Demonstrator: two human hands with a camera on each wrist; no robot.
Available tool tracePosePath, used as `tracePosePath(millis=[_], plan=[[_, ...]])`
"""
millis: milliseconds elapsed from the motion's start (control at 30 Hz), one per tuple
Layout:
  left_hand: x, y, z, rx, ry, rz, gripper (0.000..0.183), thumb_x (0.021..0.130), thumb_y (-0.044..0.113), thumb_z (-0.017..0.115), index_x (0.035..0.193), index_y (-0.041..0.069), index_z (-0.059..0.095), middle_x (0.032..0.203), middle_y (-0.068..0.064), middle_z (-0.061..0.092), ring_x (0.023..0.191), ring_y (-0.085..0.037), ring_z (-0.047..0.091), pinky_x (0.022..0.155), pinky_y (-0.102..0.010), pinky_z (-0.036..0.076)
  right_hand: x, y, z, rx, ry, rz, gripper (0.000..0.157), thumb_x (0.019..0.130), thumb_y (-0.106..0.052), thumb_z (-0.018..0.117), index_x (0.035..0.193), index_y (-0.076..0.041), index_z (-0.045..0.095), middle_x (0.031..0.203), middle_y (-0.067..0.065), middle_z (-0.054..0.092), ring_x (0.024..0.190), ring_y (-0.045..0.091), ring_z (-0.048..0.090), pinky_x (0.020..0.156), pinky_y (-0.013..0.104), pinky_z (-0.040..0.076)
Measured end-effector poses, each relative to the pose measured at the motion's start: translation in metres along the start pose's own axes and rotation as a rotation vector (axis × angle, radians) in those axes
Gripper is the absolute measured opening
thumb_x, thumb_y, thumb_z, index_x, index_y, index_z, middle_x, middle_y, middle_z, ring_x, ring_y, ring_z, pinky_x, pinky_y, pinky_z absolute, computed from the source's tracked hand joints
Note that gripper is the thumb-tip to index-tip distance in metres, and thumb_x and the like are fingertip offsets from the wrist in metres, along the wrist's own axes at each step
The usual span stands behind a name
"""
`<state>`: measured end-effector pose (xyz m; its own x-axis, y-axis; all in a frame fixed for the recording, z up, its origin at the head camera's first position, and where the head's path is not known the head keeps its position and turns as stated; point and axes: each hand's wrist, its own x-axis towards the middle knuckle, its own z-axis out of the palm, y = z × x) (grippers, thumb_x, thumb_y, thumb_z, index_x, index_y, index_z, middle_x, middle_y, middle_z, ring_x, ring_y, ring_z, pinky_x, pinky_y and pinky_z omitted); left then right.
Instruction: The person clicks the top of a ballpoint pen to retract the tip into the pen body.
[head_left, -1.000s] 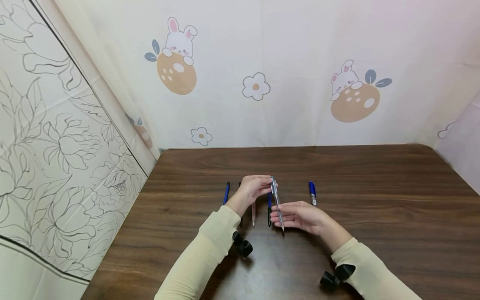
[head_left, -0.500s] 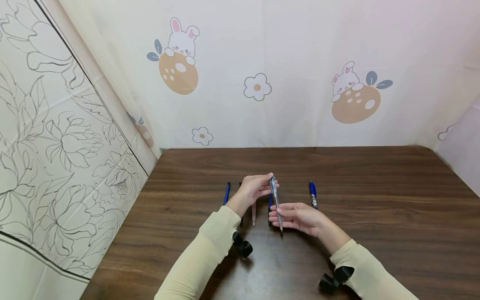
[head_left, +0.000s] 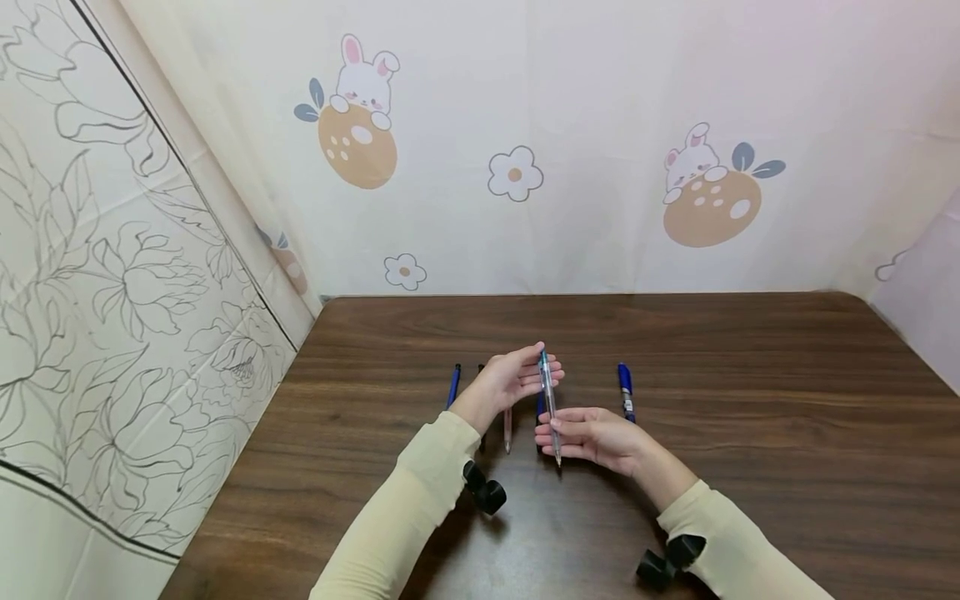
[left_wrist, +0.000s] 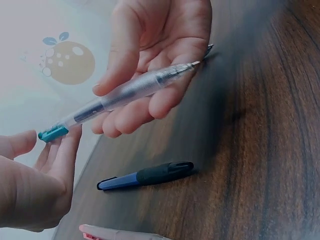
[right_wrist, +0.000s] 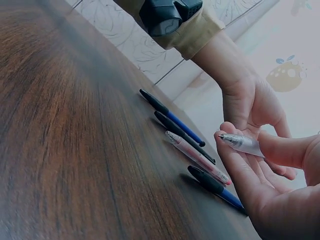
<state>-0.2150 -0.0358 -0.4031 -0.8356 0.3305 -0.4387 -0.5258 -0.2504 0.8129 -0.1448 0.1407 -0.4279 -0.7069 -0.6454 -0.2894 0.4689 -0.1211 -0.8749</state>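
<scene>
My right hand pinches a clear retractable pen between thumb and fingers, near its writing tip. The pen is above the table, its tip towards me and its teal clip end away from me. At that end is my left hand, its fingers straight behind the clip and its thumb tip right at the end. Behind the hands lies a blue pen with a black grip. Left of it are a pink clear pen, a dark pen and another blue-and-black pen, partly hidden by my left arm in the head view.
A blue-capped marker lies right of the row of pens, just behind my right hand. The brown wooden table ends at a printed curtain at the back. A floral sheet hangs on the left.
The held pen has turned slightly, its tip swinging left towards upright in the head view. My right hand has shifted slightly left. My left fingers have spread and straightened behind the pen's top.
</scene>
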Motion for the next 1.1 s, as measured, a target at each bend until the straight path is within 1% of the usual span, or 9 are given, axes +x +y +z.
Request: tracePosePath(millis=[233,400,500,633,733,867,1100], plan=[[-0.0017,0.0047,-0.0003,0.016,-0.047,-0.033,0.048,0.099,0.028,0.053,0.133,-0.007,0.052,0.134,-0.023,0.056,0.123,-0.032,0.058,0.107,-0.039,0.047,-0.0008,-0.0010,0.0028,0.016,-0.005,0.009,0.044,0.099,-0.010,0.052,0.134,0.013,0.042,0.111,0.006,0.070,0.103,0.014,0.068,0.093,0.030,0.056],[-0.0022,0.0056,-0.0009,-0.001,-0.048,-0.053,0.047,0.100,0.024,0.051,0.134,-0.007,0.050,0.134,-0.023,0.057,0.125,-0.033,0.056,0.108,-0.039,0.046,-0.0013,-0.0009,0.0040,0.044,-0.006,0.014,0.040,0.099,-0.010,0.052,0.132,0.011,0.045,0.109,0.006,0.070,0.103,0.015,0.069,0.093,0.030,0.057],[-0.0023,0.0054,-0.0014,-0.021,-0.040,-0.060,0.043,0.099,0.021,0.053,0.131,-0.008,0.053,0.133,-0.024,0.057,0.125,-0.033,0.056,0.107,-0.039,0.047,-0.0012,-0.0006,0.0042,0.052,-0.010,0.015,0.039,0.099,-0.010,0.052,0.132,0.010,0.046,0.109,0.006,0.070,0.103,0.015,0.068,0.092,0.029,0.057],[-0.0025,0.0053,-0.0004,-0.047,-0.035,-0.069,0.038,0.098,0.017,0.054,0.126,-0.007,0.057,0.133,-0.025,0.057,0.125,-0.033,0.056,0.107,-0.039,0.047,-0.0022,-0.0008,0.0041,0.045,-0.023,0.010,0.044,0.099,-0.011,0.051,0.135,0.013,0.041,0.110,0.005,0.070,0.103,0.014,0.068,0.092,0.028,0.056],[-0.0030,0.0060,0.0013,-0.054,-0.046,-0.074,0.038,0.098,0.017,0.052,0.127,-0.007,0.057,0.134,-0.025,0.056,0.126,-0.033,0.056,0.108,-0.039,0.046,-0.0031,-0.0011,0.0038,0.039,-0.033,0.004,0.046,0.099,-0.011,0.051,0.136,0.014,0.039,0.109,0.004,0.069,0.103,0.013,0.068,0.092,0.028,0.056],[-0.0040,0.0079,0.0015,-0.049,-0.057,-0.086,0.038,0.098,0.016,0.052,0.128,-0.008,0.056,0.134,-0.025,0.056,0.126,-0.034,0.055,0.109,-0.040,0.045,-0.0027,-0.0010,0.0041,0.048,-0.034,0.010,0.039,0.098,-0.011,0.053,0.131,0.010,0.047,0.107,0.003,0.070,0.102,0.014,0.068,0.092,0.029,0.057],[-0.0056,0.0081,0.0009,-0.048,-0.066,-0.119,0.039,0.097,0.013,0.052,0.131,-0.007,0.054,0.137,-0.024,0.054,0.127,-0.034,0.054,0.110,-0.040,0.045,-0.0036,0.0014,0.0045,0.080,-0.032,0.030,0.026,0.099,-0.009,0.051,0.122,0.003,0.055,0.105,0.004,0.071,0.099,0.014,0.069,0.092,0.031,0.057]])
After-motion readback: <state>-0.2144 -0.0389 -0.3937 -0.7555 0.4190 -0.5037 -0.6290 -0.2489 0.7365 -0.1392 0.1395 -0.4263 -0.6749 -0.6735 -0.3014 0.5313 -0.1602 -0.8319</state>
